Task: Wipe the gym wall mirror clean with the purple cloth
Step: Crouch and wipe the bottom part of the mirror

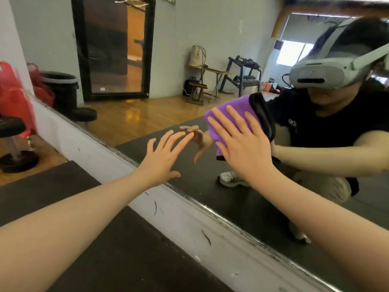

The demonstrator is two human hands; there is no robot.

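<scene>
The wall mirror [130, 66] fills most of the view, its lower edge running from upper left to lower right. My right hand [242, 142] presses the purple cloth [229, 114] flat against the glass with straight, spread fingers. The cloth has a black edge at its right side. My left hand [166, 157] reaches out with spread fingers, its fingertips touching the mirror just left of the cloth. The mirror reflects both arms and a crouching person wearing a headset.
A white scuffed wall strip [189, 224] runs beneath the mirror, above a dark floor mat [117, 256]. A dumbbell [14, 144] and a red bag [14, 98] stand at the left. Reflected are a bin, a door, a table and a weight rack.
</scene>
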